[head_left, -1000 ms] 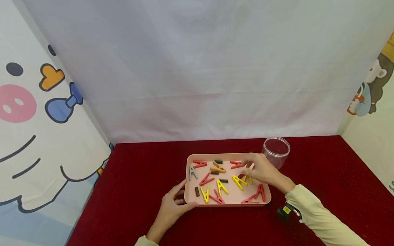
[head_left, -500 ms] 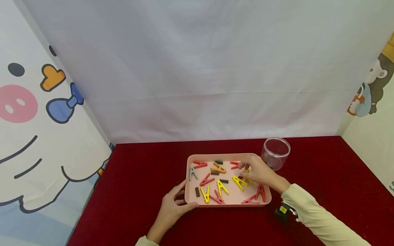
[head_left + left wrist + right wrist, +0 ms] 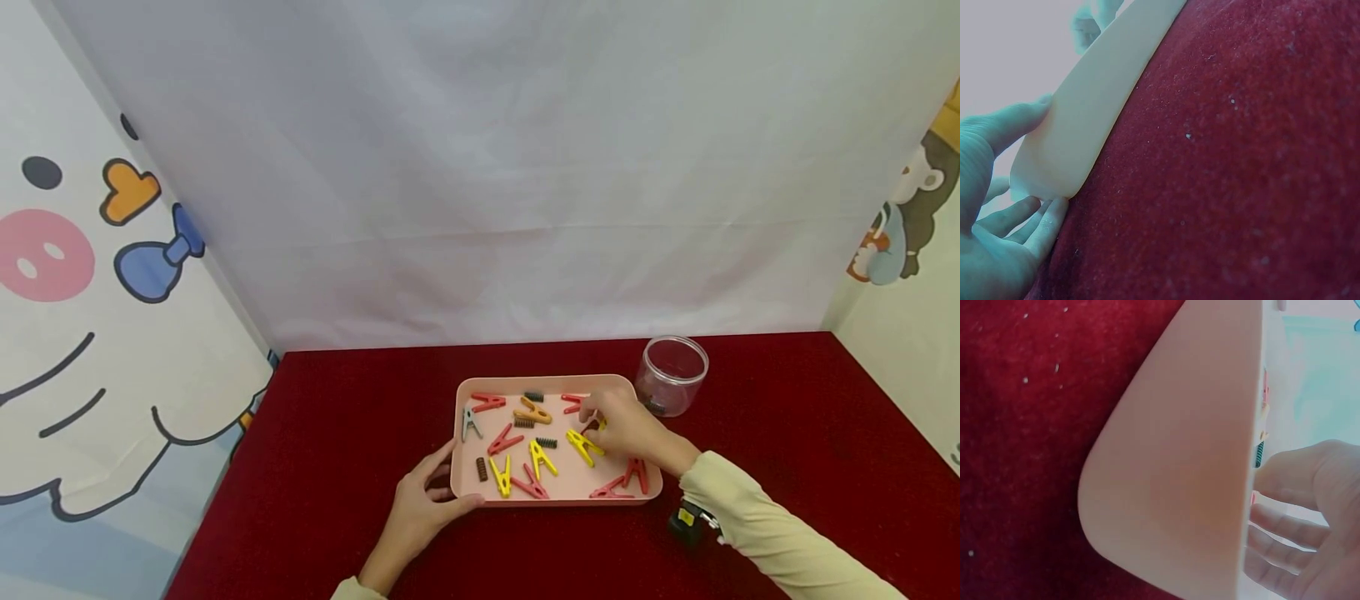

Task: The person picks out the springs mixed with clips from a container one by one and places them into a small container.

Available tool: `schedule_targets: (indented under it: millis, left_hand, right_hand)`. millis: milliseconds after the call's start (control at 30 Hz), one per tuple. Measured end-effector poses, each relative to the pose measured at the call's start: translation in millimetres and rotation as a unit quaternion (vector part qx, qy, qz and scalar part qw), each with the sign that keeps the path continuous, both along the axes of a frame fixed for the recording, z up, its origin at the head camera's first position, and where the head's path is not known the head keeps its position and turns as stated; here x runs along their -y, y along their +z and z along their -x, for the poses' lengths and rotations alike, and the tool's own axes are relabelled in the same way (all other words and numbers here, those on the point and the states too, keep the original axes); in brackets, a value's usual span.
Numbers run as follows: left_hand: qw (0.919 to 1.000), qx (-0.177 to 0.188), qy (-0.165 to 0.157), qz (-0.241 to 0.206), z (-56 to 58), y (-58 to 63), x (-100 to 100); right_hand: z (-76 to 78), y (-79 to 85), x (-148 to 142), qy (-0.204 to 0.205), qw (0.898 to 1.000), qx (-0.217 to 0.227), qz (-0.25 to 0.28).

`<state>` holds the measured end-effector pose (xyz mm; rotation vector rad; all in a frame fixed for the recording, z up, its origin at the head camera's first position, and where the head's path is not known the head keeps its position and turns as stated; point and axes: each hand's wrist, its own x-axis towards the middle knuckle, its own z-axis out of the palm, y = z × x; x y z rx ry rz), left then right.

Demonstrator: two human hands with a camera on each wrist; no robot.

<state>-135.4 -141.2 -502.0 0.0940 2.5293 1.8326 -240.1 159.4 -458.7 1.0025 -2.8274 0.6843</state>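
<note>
My left hand [image 3: 417, 500] grips the near left corner of a pink tray [image 3: 555, 502], thumb on the front wall and fingers at the left side. My right hand [image 3: 632, 427] reaches into the tray's right half, its curled fingertips down at a dark red piece [image 3: 589, 427]. I cannot tell whether they pinch it. A yellow clip [image 3: 585, 447] lies just left of that hand, and another yellow one is partly hidden under it. In the right wrist view the tray wall [image 3: 1172, 475] hides the fingertips.
Several red, yellow, orange and grey clips and dark coil springs [image 3: 547, 443] lie spread in the tray. Behind its right end stands a clear jar [image 3: 673, 375] with a dark piece at the bottom. A white curtain [image 3: 525, 183] hangs behind the red-covered table [image 3: 360, 400].
My right hand has shifted slightly left and down inside the tray, covering more of the yellow clip at right. The dark piece in the jar is now in sight. The left hand stays put.
</note>
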Motion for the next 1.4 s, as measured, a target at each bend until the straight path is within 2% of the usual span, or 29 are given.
schedule_targets:
  millis: [100, 333, 600, 833, 1033, 1400]
  left_hand:
    - [1.0, -0.001, 0.0, 0.0, 0.2, 0.2, 0]
    - [1.0, -0.001, -0.005, -0.001, 0.5, -0.3, 1]
    - [0.9997, -0.024, -0.008, -0.003, -0.2, -2.7, 0]
    - [0.9999, -0.002, -0.002, -0.01, 0.8, -2.3, 0]
    - [1.0, -0.001, -0.003, -0.003, 0.0, -1.3, 0]
    - [1.0, 0.001, -0.001, -0.001, 0.4, -1.9, 0]
  right_hand:
    - [0.0, -0.6, 0, 0.006, 1.0, -0.001, 0.0]
    - [-0.6, -3.1, 1, 0.012, 0.999, 0.04, 0.003]
    - [0.5, -8.7, 4, 0.035, 0.999, 0.017, 0.006]
    - [2.3, -10.6, 4, 0.034, 0.999, -0.002, 0.009]
    - [3.5, -11.2, 2, 0.037, 0.999, -0.015, 0.02]
    - [1.0, -2.2, -3, 0.039, 0.997, -0.017, 0.057]
